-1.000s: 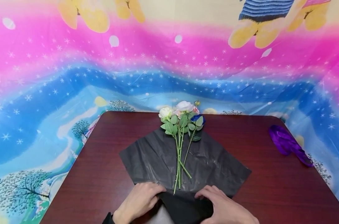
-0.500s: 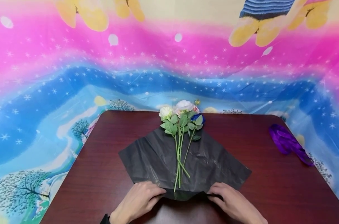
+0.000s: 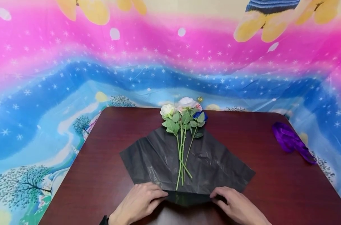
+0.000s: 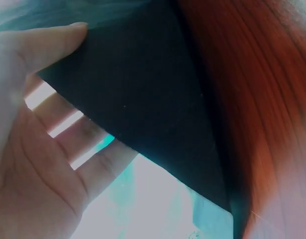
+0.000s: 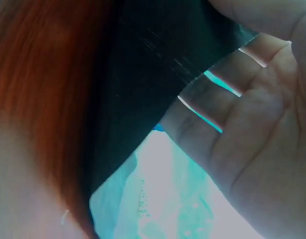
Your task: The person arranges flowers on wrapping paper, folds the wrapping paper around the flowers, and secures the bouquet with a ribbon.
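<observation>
A sheet of black wrapping paper [image 3: 153, 162] lies on the table in the head view, its near edge folded up in a dark strip. My left hand [image 3: 140, 200] pinches the left end of this fold, and my right hand [image 3: 235, 203] pinches the right end. Both wrist views show thumb and fingers on opposite faces of the paper [image 4: 138, 94], including at the right hand [image 5: 257, 114]. On the sheet rests a small bunch of flowers [image 3: 186, 103], white, pink and blue, with heads past the far edge. Their green stems [image 3: 181, 156] point toward me and end at the fold.
Coiled purple ribbon [image 3: 289, 137] lies at the table's right edge. The dark red wooden table [image 3: 97, 175] surrounds the paper. Behind and beside it hangs a printed cloth backdrop [image 3: 147, 72] in pink and blue.
My right hand has moved outward to the right along the paper's near edge. The loose flap that hung between my hands is now a straighter folded strip. My left hand barely moved.
</observation>
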`<move>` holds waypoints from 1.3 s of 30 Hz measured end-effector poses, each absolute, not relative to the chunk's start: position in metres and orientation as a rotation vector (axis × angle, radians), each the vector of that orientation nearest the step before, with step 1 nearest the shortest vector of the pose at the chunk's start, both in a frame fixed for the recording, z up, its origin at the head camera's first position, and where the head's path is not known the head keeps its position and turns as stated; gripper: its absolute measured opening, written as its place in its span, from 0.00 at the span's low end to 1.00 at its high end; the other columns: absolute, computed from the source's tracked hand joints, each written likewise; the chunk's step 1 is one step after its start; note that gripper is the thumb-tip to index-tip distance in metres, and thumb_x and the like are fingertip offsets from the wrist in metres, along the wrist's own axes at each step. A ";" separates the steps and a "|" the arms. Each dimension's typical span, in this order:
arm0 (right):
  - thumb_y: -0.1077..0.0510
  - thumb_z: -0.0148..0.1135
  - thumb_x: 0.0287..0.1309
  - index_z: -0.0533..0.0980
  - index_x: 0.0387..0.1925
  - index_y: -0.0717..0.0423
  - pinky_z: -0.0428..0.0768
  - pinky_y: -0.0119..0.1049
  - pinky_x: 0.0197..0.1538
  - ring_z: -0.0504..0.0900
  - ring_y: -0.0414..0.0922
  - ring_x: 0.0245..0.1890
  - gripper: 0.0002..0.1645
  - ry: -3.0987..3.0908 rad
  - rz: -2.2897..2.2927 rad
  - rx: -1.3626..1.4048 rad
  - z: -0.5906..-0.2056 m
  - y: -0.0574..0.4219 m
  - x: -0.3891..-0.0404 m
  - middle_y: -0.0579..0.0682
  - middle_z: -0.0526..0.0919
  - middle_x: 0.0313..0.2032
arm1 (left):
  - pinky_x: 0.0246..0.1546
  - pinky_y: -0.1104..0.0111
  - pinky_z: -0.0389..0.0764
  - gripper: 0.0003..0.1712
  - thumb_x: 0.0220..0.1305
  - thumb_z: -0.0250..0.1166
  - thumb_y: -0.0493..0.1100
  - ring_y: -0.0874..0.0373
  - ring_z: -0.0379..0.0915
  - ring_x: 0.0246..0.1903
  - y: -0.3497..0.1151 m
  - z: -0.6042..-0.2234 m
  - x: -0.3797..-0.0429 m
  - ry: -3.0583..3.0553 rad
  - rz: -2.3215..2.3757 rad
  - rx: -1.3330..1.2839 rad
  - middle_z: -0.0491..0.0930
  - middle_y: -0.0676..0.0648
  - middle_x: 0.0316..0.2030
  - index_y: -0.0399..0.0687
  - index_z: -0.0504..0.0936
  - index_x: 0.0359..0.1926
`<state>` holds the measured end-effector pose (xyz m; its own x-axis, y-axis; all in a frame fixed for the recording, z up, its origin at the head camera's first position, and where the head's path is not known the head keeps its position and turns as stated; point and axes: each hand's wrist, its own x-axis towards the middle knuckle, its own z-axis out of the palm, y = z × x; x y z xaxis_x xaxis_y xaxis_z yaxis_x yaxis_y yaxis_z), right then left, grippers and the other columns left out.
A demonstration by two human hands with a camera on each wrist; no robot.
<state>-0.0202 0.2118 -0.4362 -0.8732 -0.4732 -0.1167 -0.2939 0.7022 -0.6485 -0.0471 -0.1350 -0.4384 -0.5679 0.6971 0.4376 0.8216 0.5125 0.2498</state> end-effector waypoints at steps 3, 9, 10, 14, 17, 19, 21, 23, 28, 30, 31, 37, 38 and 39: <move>0.55 0.59 0.65 0.77 0.38 0.36 0.77 0.33 0.37 0.77 0.31 0.37 0.07 2.692 -0.976 -0.628 -0.438 0.211 -0.021 0.30 0.79 0.36 | 0.33 0.72 0.77 0.09 0.54 0.69 0.43 0.70 0.77 0.34 -0.136 -0.440 -0.050 -2.503 -0.631 -1.263 0.81 0.64 0.35 0.60 0.86 0.38; 0.51 0.57 0.66 0.77 0.35 0.38 0.75 0.32 0.33 0.77 0.30 0.31 0.03 2.834 -1.030 -0.577 -0.447 0.209 -0.028 0.31 0.79 0.31 | 0.28 0.69 0.77 0.02 0.59 0.68 0.45 0.67 0.77 0.30 -0.146 -0.441 -0.062 -2.660 -0.632 -1.168 0.81 0.62 0.31 0.57 0.84 0.34; 0.50 0.57 0.66 0.76 0.34 0.39 0.75 0.32 0.32 0.77 0.30 0.30 0.04 2.851 -1.015 -0.550 -0.448 0.208 -0.030 0.31 0.78 0.29 | 0.26 0.69 0.77 0.00 0.60 0.67 0.45 0.67 0.77 0.29 -0.148 -0.441 -0.065 -2.689 -0.640 -1.148 0.80 0.62 0.30 0.58 0.84 0.33; 0.47 0.56 0.66 0.72 0.29 0.40 0.70 0.32 0.28 0.70 0.29 0.23 0.09 2.906 -0.896 -0.395 -0.449 0.206 -0.040 0.32 0.70 0.21 | 0.21 0.71 0.73 0.04 0.63 0.65 0.46 0.70 0.72 0.23 -0.152 -0.438 -0.078 -2.813 -0.705 -1.076 0.76 0.64 0.25 0.60 0.81 0.30; 0.45 0.56 0.66 0.71 0.28 0.40 0.66 0.33 0.26 0.67 0.31 0.18 0.11 2.877 -0.828 -0.265 -0.448 0.202 -0.050 0.35 0.66 0.18 | 0.16 0.73 0.64 0.08 0.64 0.64 0.46 0.72 0.63 0.16 -0.151 -0.436 -0.086 -2.906 -0.689 -1.001 0.69 0.65 0.19 0.60 0.77 0.28; 0.45 0.55 0.66 0.72 0.28 0.42 0.64 0.35 0.24 0.67 0.35 0.17 0.11 2.832 -0.797 -0.192 -0.448 0.200 -0.058 0.40 0.66 0.17 | 0.15 0.73 0.60 0.10 0.64 0.64 0.46 0.71 0.58 0.14 -0.150 -0.436 -0.091 -2.956 -0.621 -0.955 0.63 0.64 0.17 0.60 0.73 0.27; 0.45 0.55 0.66 0.75 0.33 0.45 0.66 0.36 0.24 0.70 0.38 0.18 0.11 2.784 -0.768 -0.129 -0.449 0.198 -0.064 0.42 0.69 0.18 | 0.14 0.72 0.58 0.11 0.64 0.63 0.46 0.70 0.56 0.13 -0.147 -0.437 -0.094 -2.984 -0.537 -0.921 0.61 0.62 0.16 0.59 0.71 0.26; 0.44 0.55 0.66 0.78 0.39 0.49 0.70 0.41 0.26 0.75 0.42 0.23 0.14 2.766 -0.729 -0.097 -0.450 0.197 -0.068 0.44 0.75 0.23 | 0.15 0.71 0.59 0.11 0.64 0.63 0.46 0.68 0.57 0.14 -0.144 -0.437 -0.098 -3.000 -0.470 -0.899 0.61 0.61 0.16 0.58 0.71 0.26; 0.44 0.57 0.64 0.77 0.38 0.47 0.65 0.41 0.21 0.72 0.43 0.19 0.12 2.770 -0.664 -0.034 -0.455 0.195 -0.075 0.45 0.73 0.21 | 0.15 0.69 0.61 0.11 0.62 0.65 0.43 0.63 0.61 0.14 -0.136 -0.438 -0.103 -3.047 -0.353 -0.888 0.63 0.57 0.16 0.54 0.71 0.27; 0.45 0.59 0.62 0.76 0.35 0.46 0.57 0.37 0.20 0.64 0.42 0.14 0.10 2.778 -0.650 -0.007 -0.457 0.194 -0.076 0.45 0.67 0.16 | 0.15 0.68 0.62 0.11 0.59 0.67 0.41 0.62 0.63 0.15 -0.134 -0.440 -0.104 -3.059 -0.314 -0.878 0.65 0.56 0.17 0.53 0.72 0.27; 0.45 0.60 0.62 0.76 0.36 0.46 0.55 0.37 0.19 0.63 0.42 0.13 0.10 2.786 -0.646 0.002 -0.458 0.193 -0.077 0.45 0.66 0.15 | 0.15 0.67 0.63 0.11 0.58 0.68 0.40 0.61 0.65 0.15 -0.133 -0.442 -0.105 -3.060 -0.299 -0.874 0.67 0.56 0.17 0.52 0.72 0.27; 0.46 0.64 0.58 0.77 0.41 0.50 0.55 0.36 0.17 0.62 0.43 0.12 0.15 2.810 -0.622 0.054 -0.462 0.189 -0.078 0.46 0.66 0.14 | 0.14 0.67 0.65 0.13 0.53 0.71 0.37 0.57 0.67 0.16 -0.130 -0.451 -0.107 -3.036 -0.298 -0.865 0.68 0.53 0.17 0.48 0.72 0.32; 0.46 0.64 0.58 0.77 0.41 0.50 0.56 0.36 0.17 0.63 0.43 0.12 0.15 2.809 -0.623 0.062 -0.463 0.189 -0.078 0.46 0.67 0.14 | 0.13 0.67 0.64 0.14 0.53 0.71 0.36 0.57 0.67 0.15 -0.130 -0.452 -0.107 -3.028 -0.298 -0.872 0.67 0.53 0.17 0.48 0.71 0.32; 0.46 0.65 0.58 0.77 0.41 0.50 0.57 0.37 0.17 0.63 0.43 0.12 0.15 2.807 -0.626 0.067 -0.463 0.189 -0.079 0.47 0.67 0.15 | 0.13 0.67 0.64 0.14 0.53 0.71 0.36 0.57 0.67 0.16 -0.130 -0.453 -0.107 -3.023 -0.298 -0.875 0.67 0.52 0.17 0.48 0.71 0.33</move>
